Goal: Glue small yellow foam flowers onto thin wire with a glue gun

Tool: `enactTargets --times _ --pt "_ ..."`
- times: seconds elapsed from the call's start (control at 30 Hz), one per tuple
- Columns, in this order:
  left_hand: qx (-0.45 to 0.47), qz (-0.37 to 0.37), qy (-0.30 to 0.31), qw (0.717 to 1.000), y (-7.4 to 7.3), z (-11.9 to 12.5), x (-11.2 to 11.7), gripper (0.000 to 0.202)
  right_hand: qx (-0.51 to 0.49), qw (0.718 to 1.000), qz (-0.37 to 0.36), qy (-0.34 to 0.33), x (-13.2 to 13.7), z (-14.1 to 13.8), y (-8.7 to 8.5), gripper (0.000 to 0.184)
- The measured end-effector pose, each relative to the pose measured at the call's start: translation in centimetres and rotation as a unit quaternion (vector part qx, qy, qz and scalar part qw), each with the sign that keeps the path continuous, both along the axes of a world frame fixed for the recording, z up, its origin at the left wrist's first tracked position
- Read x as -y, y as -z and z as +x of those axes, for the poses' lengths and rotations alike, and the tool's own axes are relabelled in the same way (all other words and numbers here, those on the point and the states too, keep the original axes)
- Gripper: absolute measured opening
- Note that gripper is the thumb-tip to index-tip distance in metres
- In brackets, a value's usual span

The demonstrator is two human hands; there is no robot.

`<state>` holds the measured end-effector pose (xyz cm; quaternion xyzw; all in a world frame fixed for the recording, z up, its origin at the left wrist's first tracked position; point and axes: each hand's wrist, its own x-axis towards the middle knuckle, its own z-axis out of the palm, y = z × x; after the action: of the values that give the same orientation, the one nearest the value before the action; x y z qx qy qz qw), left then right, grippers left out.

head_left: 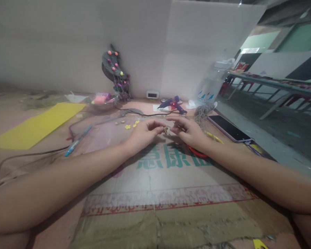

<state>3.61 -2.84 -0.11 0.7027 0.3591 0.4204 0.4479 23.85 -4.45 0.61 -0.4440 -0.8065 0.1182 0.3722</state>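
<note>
My left hand (145, 133) and my right hand (188, 131) meet over a flattened cardboard sheet (168, 186) with green print. Between their fingertips they pinch one small yellowish piece (166, 130); both sets of fingers are curled around it. Several small yellow flower cut-outs (131, 125) lie just beyond my left hand. A red ring-shaped object (197, 153) shows under my right wrist.
A blue glue gun (173, 103) rests at the back, its cord running left. A phone (229, 128) lies at right beside a tangle of twine (203, 111) and a clear bottle (215, 83). A yellow sheet (36, 124), a blue pen (77, 141) and a beaded wire ornament (116, 74) sit to the left.
</note>
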Motion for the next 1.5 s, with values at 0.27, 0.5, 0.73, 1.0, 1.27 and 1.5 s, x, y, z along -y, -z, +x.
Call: enactTargets --times 0.27,0.5,0.73,1.0,1.27,1.5 --pt "-0.015 0.031 0.018 0.999 0.0 -0.1 0.0 0.017 0.038 0.998 -0.001 -0.046 -0.2 -0.1 0.3 0.018" --pt "0.005 0.042 -0.01 0.999 0.0 -0.2 0.1 0.02 0.002 0.999 0.012 0.03 -0.3 -0.3 -0.2 0.014" --pt "-0.058 0.097 0.019 0.993 0.0 -0.4 0.9 0.028 -0.081 0.994 -0.034 0.069 -1.2 0.1 -0.2 0.017" --pt "-0.078 0.099 0.0 0.992 -0.4 -0.2 1.3 0.02 -0.069 0.996 -0.02 0.059 -1.0 -0.1 -0.2 0.016" --pt "-0.067 0.053 0.016 0.996 -0.3 -0.3 1.3 0.021 -0.053 0.997 -0.02 0.049 -0.6 -0.2 -0.4 0.017" --pt "-0.128 0.187 0.005 0.974 -0.5 -0.6 1.6 0.042 -0.042 0.998 -0.013 0.039 -0.7 -0.2 -0.4 0.018"
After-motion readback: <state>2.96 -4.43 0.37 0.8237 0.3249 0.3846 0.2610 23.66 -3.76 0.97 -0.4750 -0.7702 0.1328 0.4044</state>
